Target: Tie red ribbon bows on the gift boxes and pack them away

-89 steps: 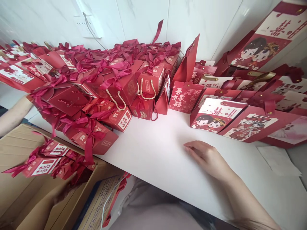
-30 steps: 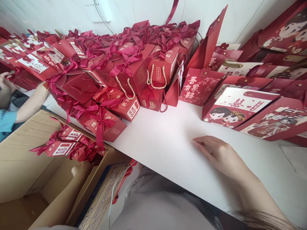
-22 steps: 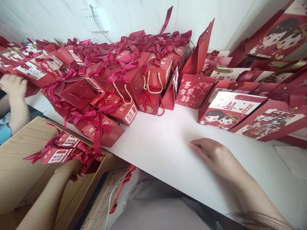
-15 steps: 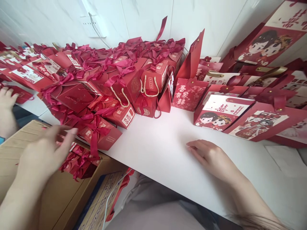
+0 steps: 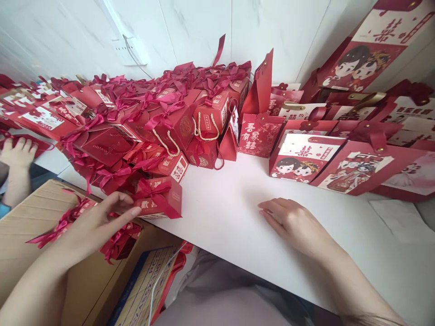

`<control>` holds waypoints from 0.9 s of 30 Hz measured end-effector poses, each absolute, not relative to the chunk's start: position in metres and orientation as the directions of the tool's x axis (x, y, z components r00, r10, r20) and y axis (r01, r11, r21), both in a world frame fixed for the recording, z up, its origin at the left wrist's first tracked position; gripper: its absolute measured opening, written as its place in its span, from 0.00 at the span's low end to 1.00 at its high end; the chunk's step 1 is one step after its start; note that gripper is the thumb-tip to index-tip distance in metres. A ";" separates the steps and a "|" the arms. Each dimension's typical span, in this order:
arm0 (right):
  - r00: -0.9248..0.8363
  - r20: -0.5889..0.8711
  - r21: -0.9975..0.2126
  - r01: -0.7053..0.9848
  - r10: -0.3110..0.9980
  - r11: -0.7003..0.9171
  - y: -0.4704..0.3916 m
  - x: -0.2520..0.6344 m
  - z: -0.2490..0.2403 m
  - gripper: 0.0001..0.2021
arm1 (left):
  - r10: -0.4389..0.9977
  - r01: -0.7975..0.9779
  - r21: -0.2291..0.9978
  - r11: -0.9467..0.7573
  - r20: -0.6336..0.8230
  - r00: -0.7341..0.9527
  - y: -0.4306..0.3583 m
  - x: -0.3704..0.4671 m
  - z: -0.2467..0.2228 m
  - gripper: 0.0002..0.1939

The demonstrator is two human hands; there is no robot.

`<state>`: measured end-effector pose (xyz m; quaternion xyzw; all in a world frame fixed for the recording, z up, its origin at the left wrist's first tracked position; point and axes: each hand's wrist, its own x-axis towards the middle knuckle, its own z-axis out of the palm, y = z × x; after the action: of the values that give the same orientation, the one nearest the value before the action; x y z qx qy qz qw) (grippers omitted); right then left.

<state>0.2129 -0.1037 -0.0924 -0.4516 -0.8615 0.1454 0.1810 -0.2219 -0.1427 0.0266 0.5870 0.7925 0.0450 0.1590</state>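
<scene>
My left hand (image 5: 117, 213) is at the front left edge of the white table (image 5: 220, 213), its thumb and fingers closed on a red ribboned gift box (image 5: 163, 203) at the near end of the heap. Part of the fingers is hidden behind the ribbon. My right hand (image 5: 280, 217) rests on the tabletop with nothing visible in it, its fingers loosely curled and close together. Right beyond it stands a white and red gift bag (image 5: 306, 156) with two cartoon figures.
Red ribboned boxes (image 5: 171, 117) are heaped along the wall. An open cardboard carton (image 5: 30, 213) with several boxes stands below left. Another person's hand (image 5: 20, 151) touches a red item far left. Upright bags fill the right back.
My left hand has moved right and closed on the near ribboned box, which has shifted slightly right and tilted. The other person's hand has moved a little. My right hand has hardly moved.
</scene>
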 end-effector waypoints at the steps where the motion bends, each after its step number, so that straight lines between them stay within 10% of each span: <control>1: -0.530 0.181 -0.411 0.724 0.828 0.553 -0.104 0.213 -0.092 0.12 | 0.940 0.909 0.283 0.306 -0.239 -0.242 -0.143 -0.219 0.026 0.29; 11: -0.509 0.139 -0.450 0.732 0.850 0.512 -0.105 0.210 -0.086 0.12 | 0.923 0.918 0.377 0.120 -0.384 0.037 -0.119 -0.173 0.006 0.26; 17: -0.265 0.167 -0.667 0.679 0.950 0.307 -0.106 0.211 -0.075 0.15 | 0.683 0.566 0.821 0.072 -0.454 0.572 -0.104 -0.110 0.006 0.27; 22: 0.004 0.184 -0.780 0.609 0.983 0.143 -0.097 0.232 -0.068 0.18 | 0.854 0.681 0.682 -0.266 -0.161 0.494 -0.083 -0.070 0.010 0.11; 27: -0.279 0.411 -0.669 0.554 0.868 0.495 -0.097 0.254 -0.055 0.25 | 0.829 0.645 0.612 -0.458 0.032 0.558 -0.058 -0.045 0.003 0.13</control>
<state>0.2538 -0.0971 -0.0548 -0.4596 -0.7736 0.2027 0.3863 -0.0452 -0.0579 0.0034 0.8377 0.4399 0.1651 0.2784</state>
